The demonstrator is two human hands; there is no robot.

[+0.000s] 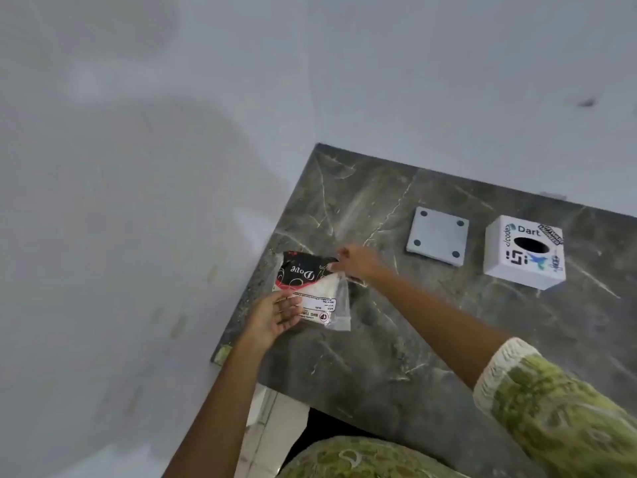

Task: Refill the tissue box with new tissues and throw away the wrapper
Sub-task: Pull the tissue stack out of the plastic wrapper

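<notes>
The soft, crinkly tissue pack (310,291) is being held by the left hand (275,313) and probably pinched at its corner by the right hand (355,262).

On the surface (431,339), the tissue pack (310,288) lies at the left edge; the flat plate (437,240) and tissue box (524,257) sit farther right.
</notes>
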